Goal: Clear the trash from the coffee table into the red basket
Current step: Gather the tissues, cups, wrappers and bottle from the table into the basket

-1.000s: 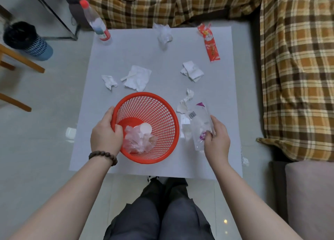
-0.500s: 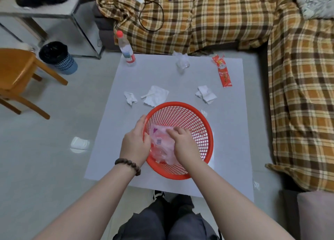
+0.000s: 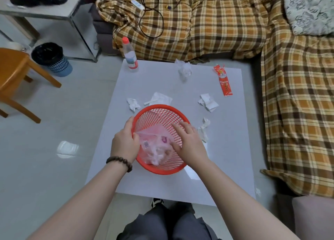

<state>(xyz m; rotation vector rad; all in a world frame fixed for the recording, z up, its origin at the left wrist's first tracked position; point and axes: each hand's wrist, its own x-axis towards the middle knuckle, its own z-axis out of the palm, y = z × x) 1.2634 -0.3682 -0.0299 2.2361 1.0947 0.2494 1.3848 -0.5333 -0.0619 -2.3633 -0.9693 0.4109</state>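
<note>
Head view is all we've got, looking down over our knees at the table. Our left hand is curled over the near-left rim of the basket, thumb inside the mesh and fingers wrapped outside, so it's clamped on the rim. That's probably just to keep the light basket from sliding or tipping while stuff gets pushed in.

Our right hand sits over the basket's right side with its fingers loosely spread and pointing down into it, not pinching anything. They look to be resting on or just above the clear bag, which lies inside the basket on top of the other trash. We'd guess the hand is either pressing it down or has let go of it; can't tell if there's contact.

Basket is parked near our edge of the table, in the middle of the mess, which makes sense since everything is a short reach away.

Left to clear:
- twisted paper scrap just beside the basket's right rim
- small tissue and a flat napkin just behind the rim
- folded tissue further right
- crumpled plastic and a red wrapper near the far edge
- bottle standing at the far-left corner

We'd grab that scrap next.
</note>
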